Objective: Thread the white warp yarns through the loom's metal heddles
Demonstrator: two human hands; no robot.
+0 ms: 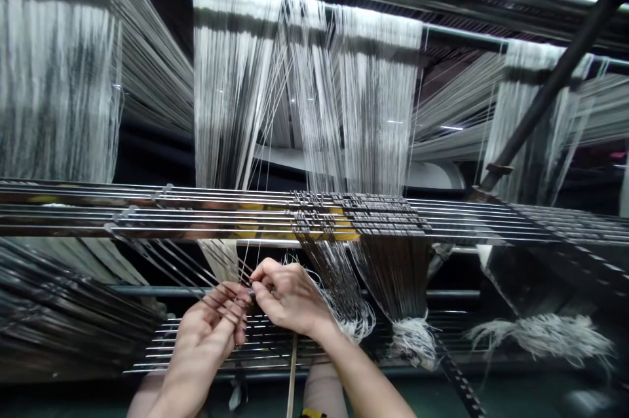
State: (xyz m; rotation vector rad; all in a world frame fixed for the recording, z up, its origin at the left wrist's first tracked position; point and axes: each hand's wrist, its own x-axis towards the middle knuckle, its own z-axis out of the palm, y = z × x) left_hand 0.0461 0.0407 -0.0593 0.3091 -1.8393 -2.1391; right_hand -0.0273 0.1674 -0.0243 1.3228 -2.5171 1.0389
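Left hand (211,326) and right hand (287,297) pinching fine thread (255,234), below metal rails (196,215), hanging white yarn (373,110)

Left hand (211,326) and right hand (285,297) meet fingertip-to-fingertip; both grips seemingly pinched.

Whatever the right hand (287,297) is pinching against the left hand (211,329) is looking too tiny (thread maybe?), and both forearms are getting cropped at 6 o'clock.

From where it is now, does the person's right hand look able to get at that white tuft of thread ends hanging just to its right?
Probably yes. The right hand is pinching fine threads against the left hand, but the white tuft hangs just beside its wrist, with nothing between them. It would have to let go first.
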